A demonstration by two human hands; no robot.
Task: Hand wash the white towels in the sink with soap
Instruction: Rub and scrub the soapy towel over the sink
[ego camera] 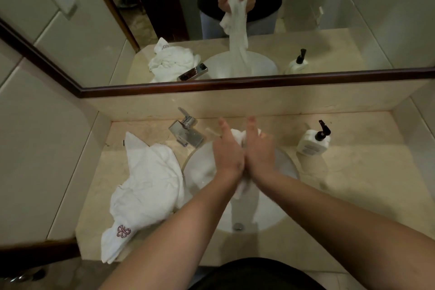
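Counter (pixel 341 179): beige marble vanity top set into a tiled corner, with a framed mirror (pixel 259 30) above its back ledge.
Sink (pixel 282 165): round white basin sunk into the middle of the counter, drain at its near side.
Spare towel (pixel 146 186): large white towel lying crumpled on the counter just left of the sink, one edge reaching the rim; a dark red embroidered emblem shows on its near corner.
Towel being washed (pixel 237 135): white, bunched and squeezed between both hands above the basin; a tuft sticks out past the fingers and a strip hangs below the wrists into the sink. The mirror shows it trailing down as a long twisted length.
Left hand (pixel 227 150): fingers curled round the towel, thumb pointing away, pressed against the right hand.
Right hand (pixel 259 148): likewise gripping the towel, thumb extended.
Tap (pixel 186 129): chrome mixer behind the sink, to the left.
Soap bottle (pixel 314 140): white pump bottle with black nozzle, standing right of the sink.
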